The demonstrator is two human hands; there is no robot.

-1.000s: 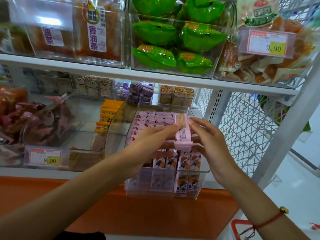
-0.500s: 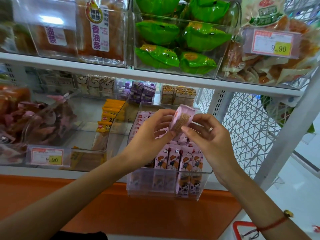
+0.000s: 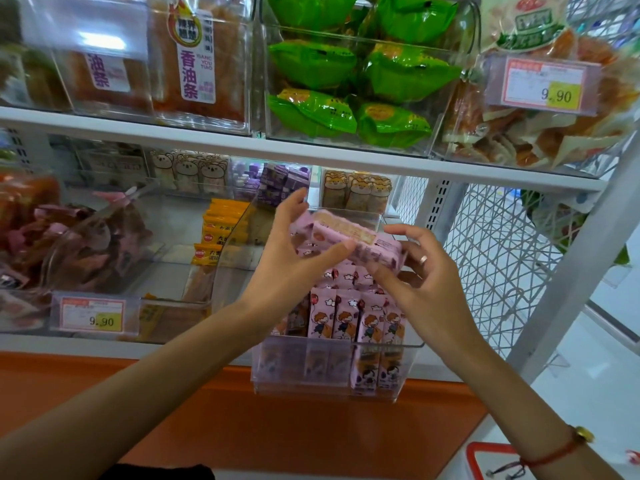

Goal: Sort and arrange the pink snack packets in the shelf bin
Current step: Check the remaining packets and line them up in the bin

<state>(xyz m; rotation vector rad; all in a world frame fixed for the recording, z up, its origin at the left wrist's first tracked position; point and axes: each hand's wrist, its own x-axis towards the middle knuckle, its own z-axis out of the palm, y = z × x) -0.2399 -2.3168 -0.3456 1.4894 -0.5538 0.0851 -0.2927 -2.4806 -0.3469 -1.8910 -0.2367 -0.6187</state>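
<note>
One pink snack packet (image 3: 356,242) between two hands.

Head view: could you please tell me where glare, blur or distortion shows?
Head view: glare whitens the upper-left price tag; the held pink packet and both hands look motion-softened; the wide lens bows the shelf edge; far bins are unsharp.

packet (image 3: 360,242) held crosswise between both hands above the bin (image 3: 332,368), upright packets (image 3: 346,317) in its front, yellow packets (image 3: 216,233) in the left bin
</note>
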